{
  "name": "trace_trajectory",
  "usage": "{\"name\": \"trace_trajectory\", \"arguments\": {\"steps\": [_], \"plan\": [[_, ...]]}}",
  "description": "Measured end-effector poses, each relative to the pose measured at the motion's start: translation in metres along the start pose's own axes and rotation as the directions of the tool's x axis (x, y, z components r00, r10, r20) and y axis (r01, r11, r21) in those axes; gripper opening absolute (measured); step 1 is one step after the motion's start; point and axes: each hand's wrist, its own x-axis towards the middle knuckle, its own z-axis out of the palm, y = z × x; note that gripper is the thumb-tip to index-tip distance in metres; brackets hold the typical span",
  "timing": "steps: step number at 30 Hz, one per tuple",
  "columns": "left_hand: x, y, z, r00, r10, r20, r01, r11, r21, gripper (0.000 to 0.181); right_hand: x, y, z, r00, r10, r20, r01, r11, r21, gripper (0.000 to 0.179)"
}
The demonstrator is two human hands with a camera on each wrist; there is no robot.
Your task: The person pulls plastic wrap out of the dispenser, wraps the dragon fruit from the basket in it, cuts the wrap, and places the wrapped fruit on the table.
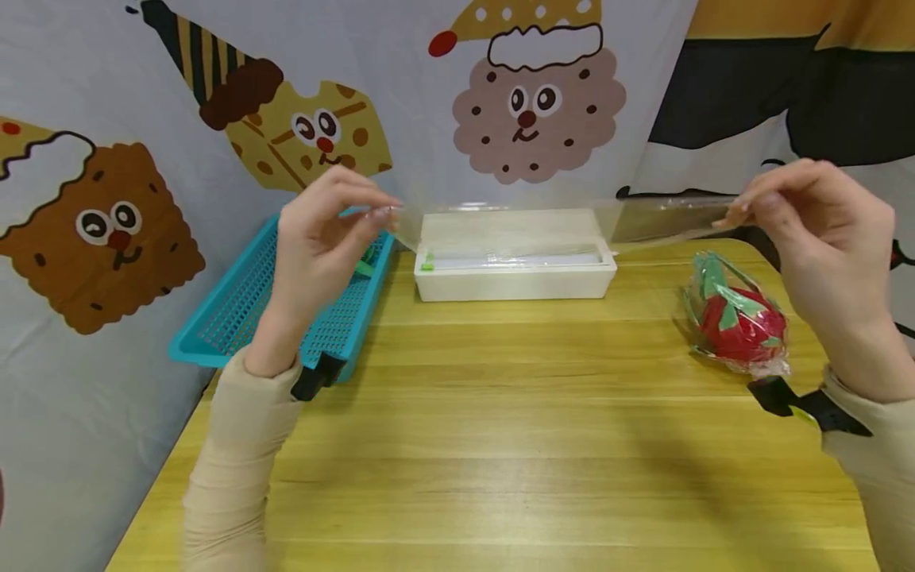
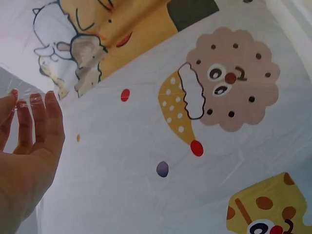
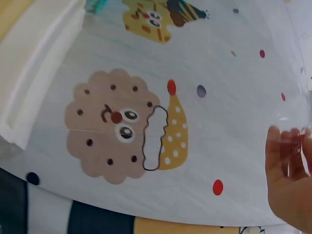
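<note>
A sheet of clear plastic wrap (image 1: 665, 218) stretches between the two raised hands, above and in front of a white wrap dispenser box (image 1: 515, 284). My left hand (image 1: 332, 230) pinches the sheet's left end between thumb and fingers; the left wrist view also shows this hand (image 2: 34, 146) with film at its fingertips. On the other side my right hand (image 1: 822, 222) pinches the right end, and film glints at the right hand's fingertips (image 3: 290, 156) in the right wrist view. The dispenser's lid stands up, and a small green piece (image 1: 427, 262) sits at its left front corner.
A blue mesh basket (image 1: 357, 318) stands at the left behind my left forearm, with something green inside. A red dragon fruit (image 1: 743, 322) in clear wrap lies on the wooden table (image 1: 529, 429) below my right hand. A cartoon-printed cloth (image 1: 407, 95) hangs behind the table.
</note>
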Motion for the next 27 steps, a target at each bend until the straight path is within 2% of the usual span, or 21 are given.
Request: {"name": "trace_trajectory", "arguments": {"steps": [2,4,7,9,11,13,15,18,20,24,27], "plan": [[-0.012,0.005,-0.001,0.999,-0.019,0.045,0.019,1.0,-0.001,0.034,-0.016,0.0,-0.007,0.998,0.025,0.053,-0.025,1.0,0.006,0.013],[-0.024,0.009,-0.002,0.995,-0.043,0.087,0.044,0.999,-0.013,0.03,-0.031,0.0,-0.013,0.993,0.037,0.11,-0.035,0.999,-0.016,0.012],[-0.043,0.012,-0.003,0.985,-0.071,0.16,0.083,0.994,-0.067,0.02,-0.052,0.005,-0.021,0.978,0.027,0.208,-0.035,0.999,0.032,0.012],[-0.056,0.013,-0.004,0.971,-0.092,0.222,0.12,0.986,-0.115,0.015,-0.064,0.011,-0.024,0.961,-0.014,0.278,-0.019,0.993,0.116,0.013],[-0.069,0.013,-0.005,0.948,-0.093,0.304,0.141,0.98,-0.139,0.01,-0.075,0.017,-0.027,0.935,-0.06,0.349,-0.02,0.975,0.222,0.014],[-0.082,0.013,-0.005,0.913,-0.102,0.395,0.171,0.975,-0.141,0.006,-0.085,0.025,-0.028,0.901,-0.122,0.417,-0.02,0.947,0.32,0.015],[-0.093,0.012,-0.006,0.869,-0.118,0.481,0.205,0.97,-0.133,0.003,-0.093,0.032,-0.027,0.858,-0.197,0.474,-0.04,0.895,0.444,0.017],[-0.109,0.011,-0.005,0.808,-0.151,0.569,0.252,0.962,-0.103,0.01,-0.106,0.041,-0.025,0.796,-0.27,0.541,-0.064,0.852,0.519,0.023],[-0.119,0.009,-0.003,0.778,-0.165,0.607,0.272,0.958,-0.088,0.014,-0.114,0.047,-0.022,0.764,-0.299,0.571,-0.081,0.834,0.545,0.027],[-0.136,0.004,0.002,0.711,-0.209,0.671,0.326,0.944,-0.052,0.013,-0.132,0.06,-0.015,0.711,-0.33,0.62,-0.108,0.821,0.561,0.037],[-0.15,-0.002,0.007,0.652,-0.258,0.713,0.377,0.926,-0.009,0.011,-0.146,0.07,-0.009,0.671,-0.344,0.657,-0.097,0.838,0.538,0.043]]}}
